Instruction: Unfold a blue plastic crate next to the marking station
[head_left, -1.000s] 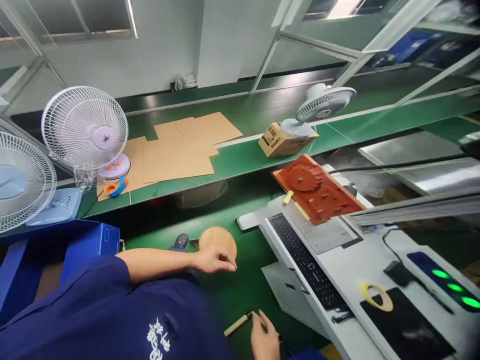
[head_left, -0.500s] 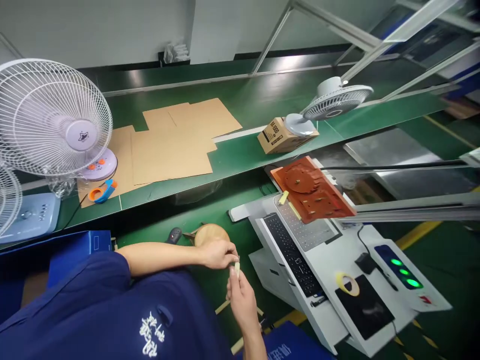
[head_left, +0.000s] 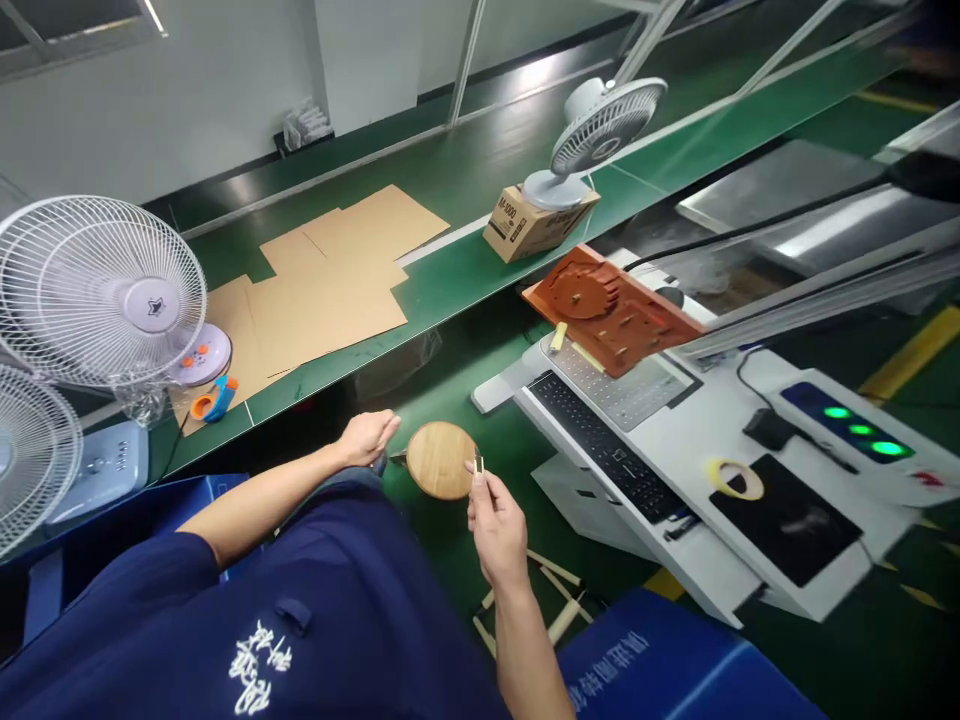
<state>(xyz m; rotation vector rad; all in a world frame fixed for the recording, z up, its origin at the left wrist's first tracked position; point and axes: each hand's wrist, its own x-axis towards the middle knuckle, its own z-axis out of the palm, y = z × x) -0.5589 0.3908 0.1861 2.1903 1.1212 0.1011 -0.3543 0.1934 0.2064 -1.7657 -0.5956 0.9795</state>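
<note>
Head view: low in the middle of the frame, the right hand pinches a small peg between thumb and fingertips, its tip just at the right edge of a round wooden disc. The disc sits near the frame's centre, above the green floor. The left hand is just left of the disc, fingers loosely curled and part open, holding nothing that shows; whether it touches the disc cannot be told. Below the right hand, wooden sticks lie on the floor beside a blue bin. At right stands a white bench with a keyboard, an orange jig and a tape roll. Fans fill the left edge, with cardboard sheets on the green belt.
</note>
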